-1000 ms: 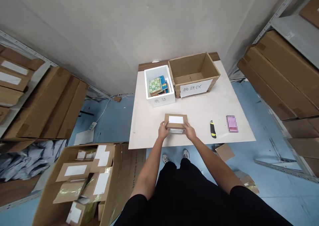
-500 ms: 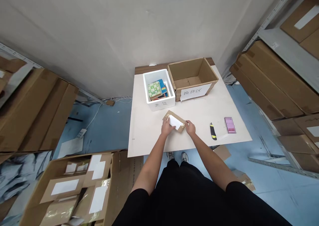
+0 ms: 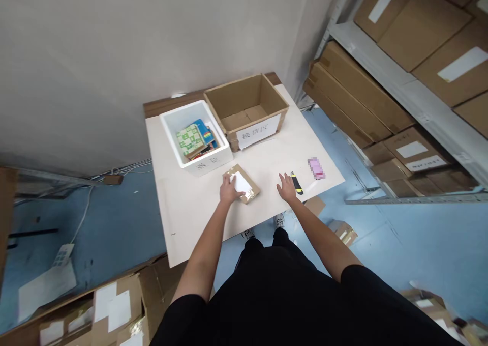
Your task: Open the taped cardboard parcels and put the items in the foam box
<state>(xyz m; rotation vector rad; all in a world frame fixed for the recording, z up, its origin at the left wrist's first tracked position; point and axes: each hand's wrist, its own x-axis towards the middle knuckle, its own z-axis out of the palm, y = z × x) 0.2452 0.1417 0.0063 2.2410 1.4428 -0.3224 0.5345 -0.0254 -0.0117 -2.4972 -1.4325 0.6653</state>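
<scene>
A small brown cardboard parcel [image 3: 251, 185] with a white label and shiny tape lies on the white tabletop [image 3: 190, 203]. My left hand [image 3: 230, 189] grips its left side, thumb along the near edge. Just left of the black and yellow utility knife [image 3: 296, 183], my right hand [image 3: 285, 187] is spread with nothing in it. Past the knife, toward the table's right edge, is a pink, pixelated item [image 3: 316, 168].
Behind the parcel stand a white foam box [image 3: 227, 154] holding books [image 3: 189, 139] and an open cardboard box [image 3: 284, 113] with a handwritten label. Shelves [image 3: 375, 51] with cartons rise on the right. A large carton [image 3: 147, 290] of parcels stands at lower left.
My right hand has let go of the parcel and moved right, beside the knife. My left hand keeps its hold. The view has swung to the right.
</scene>
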